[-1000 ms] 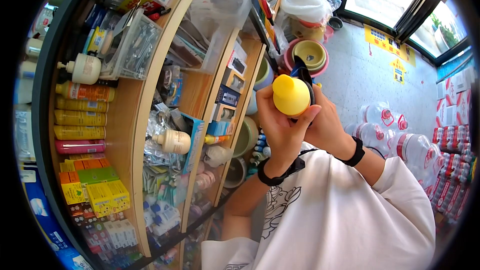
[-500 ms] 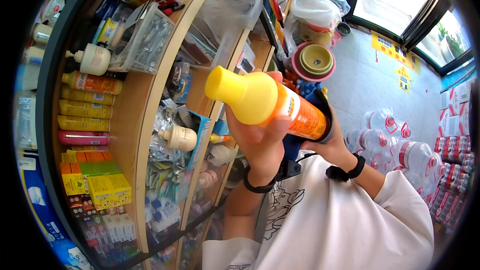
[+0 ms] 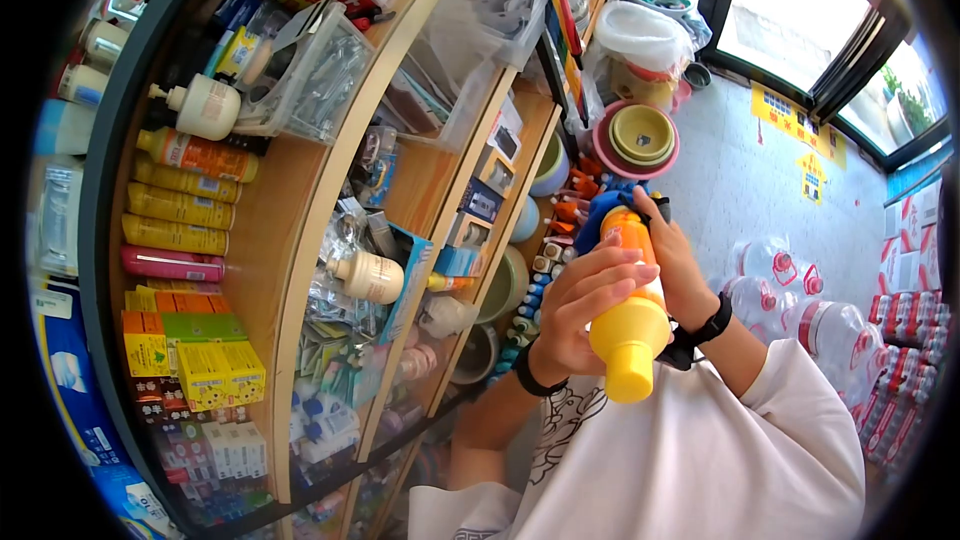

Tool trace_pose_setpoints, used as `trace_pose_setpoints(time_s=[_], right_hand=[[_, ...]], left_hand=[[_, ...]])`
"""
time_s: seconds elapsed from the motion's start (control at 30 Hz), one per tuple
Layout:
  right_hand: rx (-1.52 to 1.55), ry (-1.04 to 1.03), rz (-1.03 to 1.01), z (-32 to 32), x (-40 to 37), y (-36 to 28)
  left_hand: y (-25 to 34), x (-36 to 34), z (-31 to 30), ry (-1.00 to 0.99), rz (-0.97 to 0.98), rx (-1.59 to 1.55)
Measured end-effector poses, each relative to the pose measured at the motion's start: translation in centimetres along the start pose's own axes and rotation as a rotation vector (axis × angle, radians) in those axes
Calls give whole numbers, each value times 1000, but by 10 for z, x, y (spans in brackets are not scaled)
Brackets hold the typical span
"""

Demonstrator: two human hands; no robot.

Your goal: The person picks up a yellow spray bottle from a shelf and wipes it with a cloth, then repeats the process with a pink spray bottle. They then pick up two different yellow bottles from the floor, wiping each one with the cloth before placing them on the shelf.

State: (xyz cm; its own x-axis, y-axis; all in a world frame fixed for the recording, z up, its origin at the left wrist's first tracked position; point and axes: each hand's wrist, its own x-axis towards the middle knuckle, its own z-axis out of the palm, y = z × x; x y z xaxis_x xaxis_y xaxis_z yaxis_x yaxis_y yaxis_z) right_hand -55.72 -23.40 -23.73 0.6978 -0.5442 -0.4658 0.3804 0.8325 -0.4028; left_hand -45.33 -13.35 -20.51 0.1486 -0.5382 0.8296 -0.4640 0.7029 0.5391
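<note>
An orange bottle (image 3: 640, 313) with a yellow shoulder and yellow cap is between my two hands, its cap tilted down toward my shirt. My left hand (image 3: 585, 315) is closed around its left side, fingers across the front. On the right, my right hand (image 3: 685, 265) presses along the bottle near its base. A dark blue cloth-like piece (image 3: 600, 217) shows at the base end, by the right fingertips; part of it is hidden behind the bottle. Both wrists wear black bands.
To the left stand wooden shelves (image 3: 330, 165) with a similar orange bottle (image 3: 207, 156), yellow tubes (image 3: 180, 204), pump bottles (image 3: 370, 277) and small boxes (image 3: 222, 374). Stacked basins (image 3: 640, 135) are beyond my hands. Large clear water bottles (image 3: 825, 325) stand on the floor at right.
The bottle has swung from pointing up-left to cap down toward me and moved right. My left hand has turned with it; shelf goods behind are now uncovered.
</note>
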Motion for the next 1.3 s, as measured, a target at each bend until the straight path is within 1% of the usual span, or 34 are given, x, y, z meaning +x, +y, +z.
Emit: trace_pose_setpoints(time_s=[0.07, 0.1, 0.13, 0.17, 0.2, 0.23, 0.27, 0.33, 0.37, 0.4, 0.47, 0.5, 0.57, 0.6, 0.63, 0.67, 0.73, 0.77, 0.8, 0.9, 0.93, 1.0, 1.07, 1.1, 1.2, 1.23, 1.3], right_hand=[[-597, 123, -383, -12, 5, 14], [-973, 119, -622, -39, 12, 26], [-974, 100, -616, -53, 17, 23], [-1071, 94, -512, -61, 23, 21], [-1166, 83, -410, -65, 29, 19], [-1001, 58, -440, -45, 26, 16], [-731, 161, -348, -24, 14, 13], [-373, 189, -109, -3, 4, 10], [-359, 84, 11, -7, 4, 7], [-365, 67, 18, -1, 2, 6], [-539, -47, 7, 7, -1, 2], [-546, -61, 9, 8, 1, 2], [-480, -12, 48, 7, 5, 7], [-449, 16, 76, 6, 6, 11], [-383, 0, 74, 0, 8, 13], [-351, 56, 10, -2, 8, 15], [-437, 25, -1, 7, -5, -7], [-415, 28, -51, 21, -16, -17], [-391, 76, -91, 28, -22, -25], [-381, 80, -109, 25, -23, -41], [-394, 86, -73, 21, -21, -43], [-409, 92, -37, 15, -19, -43], [-365, 115, 0, 9, -19, -37], [-384, 69, 52, -5, -15, -37], [-329, 83, 88, -15, -15, -30], [-308, 94, 98, -11, -17, -30], [-306, 105, 100, -7, -19, -31]], left_hand=[[3, -1, -5, -2, 26, 21], [6, -3, -9, -33, -19, 8], [9, -4, -14, -63, -65, 3], [8, -7, -18, -74, -94, -40], [9, -8, -16, -24, -106, -81], [8, -8, -16, 4, -120, -120], [9, -9, -17, 32, -136, -161], [11, -8, -21, -8, -144, -62], [9, -11, -20, -13, -113, -71], [12, -7, -21, -49, -115, -30], [15, -7, -21, -91, -97, 1], [16, -4, -22, -86, -90, 14], [22, 4, -27, 71, -223, -10], [25, 14, -36, 102, -295, 21], [31, 24, -48, 146, -356, -40], [36, 35, -60, 187, -407, -99], [45, 55, -78, 295, -374, -64], [51, 63, -90, 330, -374, -8], [58, 70, -104, 364, -374, 45], [75, 98, -156, 387, -523, 138], [80, 109, -171, 397, -582, 165], [84, 123, -207, 466, -719, 103], [84, 135, -241, 509, -768, 96], [83, 140, -258, 522, -772, 150], [77, 150, -301, 639, -796, 306], [76, 154, -307, 639, -797, 305], [72, 162, -317, 710, -831, 426]])
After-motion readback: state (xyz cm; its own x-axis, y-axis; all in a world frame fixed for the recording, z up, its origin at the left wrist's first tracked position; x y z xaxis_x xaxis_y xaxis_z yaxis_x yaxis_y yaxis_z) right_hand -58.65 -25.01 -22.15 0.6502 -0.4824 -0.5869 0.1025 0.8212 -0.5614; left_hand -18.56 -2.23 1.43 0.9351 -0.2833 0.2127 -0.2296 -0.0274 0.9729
